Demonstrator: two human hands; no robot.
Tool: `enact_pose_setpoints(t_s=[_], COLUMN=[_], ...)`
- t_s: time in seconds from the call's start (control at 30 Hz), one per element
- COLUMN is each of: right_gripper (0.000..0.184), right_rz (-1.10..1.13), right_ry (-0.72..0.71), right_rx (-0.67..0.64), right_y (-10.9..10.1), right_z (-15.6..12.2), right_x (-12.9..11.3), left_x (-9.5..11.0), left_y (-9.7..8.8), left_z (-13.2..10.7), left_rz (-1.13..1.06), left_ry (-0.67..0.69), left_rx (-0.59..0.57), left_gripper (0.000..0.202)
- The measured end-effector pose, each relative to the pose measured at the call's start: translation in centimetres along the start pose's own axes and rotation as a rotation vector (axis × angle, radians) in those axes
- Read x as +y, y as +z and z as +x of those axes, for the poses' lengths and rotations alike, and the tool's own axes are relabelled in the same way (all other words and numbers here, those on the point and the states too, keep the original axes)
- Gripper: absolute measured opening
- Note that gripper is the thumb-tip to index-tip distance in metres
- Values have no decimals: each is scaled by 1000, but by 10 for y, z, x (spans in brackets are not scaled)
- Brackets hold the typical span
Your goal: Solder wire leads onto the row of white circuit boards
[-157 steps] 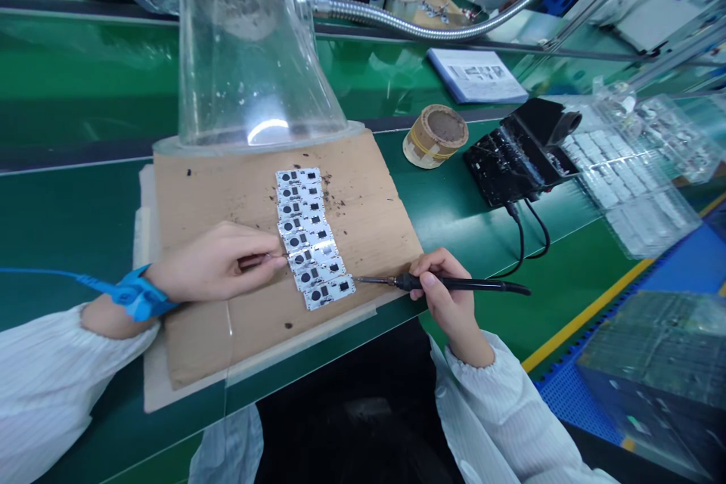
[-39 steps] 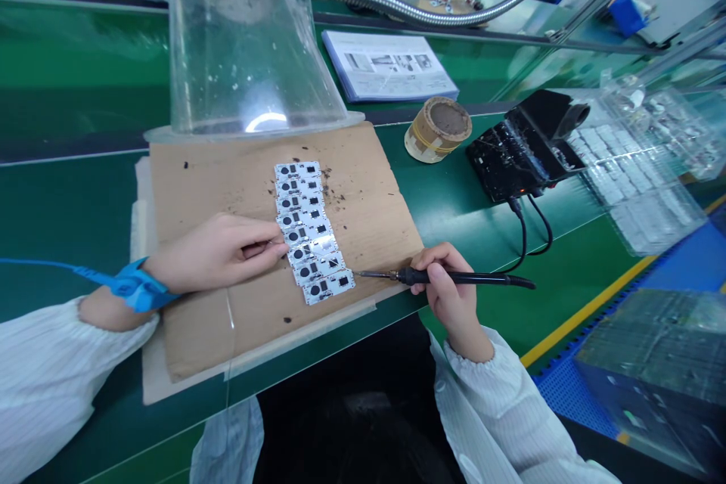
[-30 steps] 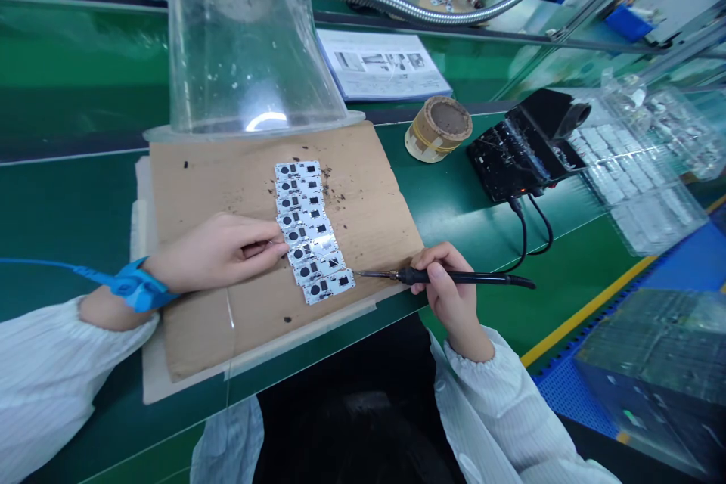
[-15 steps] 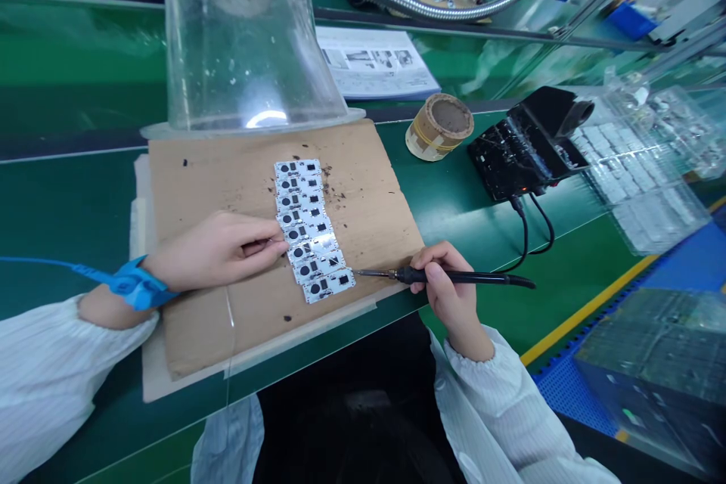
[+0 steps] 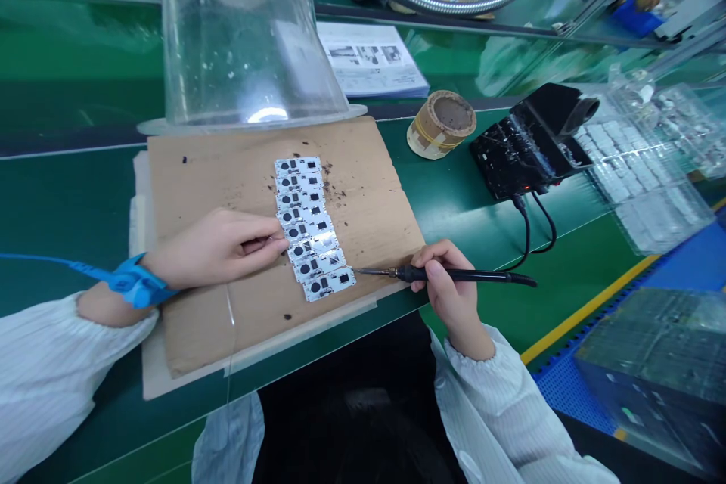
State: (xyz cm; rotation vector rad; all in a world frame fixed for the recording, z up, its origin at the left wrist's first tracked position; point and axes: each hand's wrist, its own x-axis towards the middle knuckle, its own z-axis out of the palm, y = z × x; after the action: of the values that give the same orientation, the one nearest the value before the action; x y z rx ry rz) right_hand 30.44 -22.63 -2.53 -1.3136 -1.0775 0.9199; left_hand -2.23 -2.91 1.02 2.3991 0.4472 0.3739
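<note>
A column of several small white circuit boards (image 5: 306, 229), overlapping one another, lies on the brown cardboard sheet (image 5: 374, 189). My left hand (image 5: 235, 246), with a blue wrist strap (image 5: 139, 283), is closed in a pinch at the column's left edge. Between its fingertips is a thin solder wire, mostly hidden; a fine strand (image 5: 231, 310) hangs below the hand. From the right, my right hand (image 5: 448, 280) grips a black soldering iron (image 5: 436, 274) like a pen. The iron's tip is at the right edge of the lower boards; whether it touches them I cannot tell.
A clear fume hood (image 5: 249, 53) stands behind the cardboard, with printed sheets (image 5: 374, 64) beside it. To the right are a round tan pot (image 5: 442, 128), a black soldering station (image 5: 527, 144) with cables, and clear trays (image 5: 640, 174). Co-workers' hands show at the back.
Both my hands, the iron and the boards hold nearly the same positions; the view has shifted slightly. At the back right, a co-worker's hand now reaches into a blue bin.
</note>
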Motion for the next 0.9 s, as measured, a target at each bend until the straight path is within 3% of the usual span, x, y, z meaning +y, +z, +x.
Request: enact_pose_setpoints(t_s=[0.53,0.9], right_gripper=[25,26], right_rz=[13,139], right_ry=[-4,-32], right_rx=[20,126], right_y=[1,8], right_z=[1,7], right_x=[-1,-6], left_x=[-1,-2], left_y=[0,0], left_z=[-1,-1], left_rz=[33,21], left_ry=[10,10], left_rx=[-2,8], left_gripper=[34,36])
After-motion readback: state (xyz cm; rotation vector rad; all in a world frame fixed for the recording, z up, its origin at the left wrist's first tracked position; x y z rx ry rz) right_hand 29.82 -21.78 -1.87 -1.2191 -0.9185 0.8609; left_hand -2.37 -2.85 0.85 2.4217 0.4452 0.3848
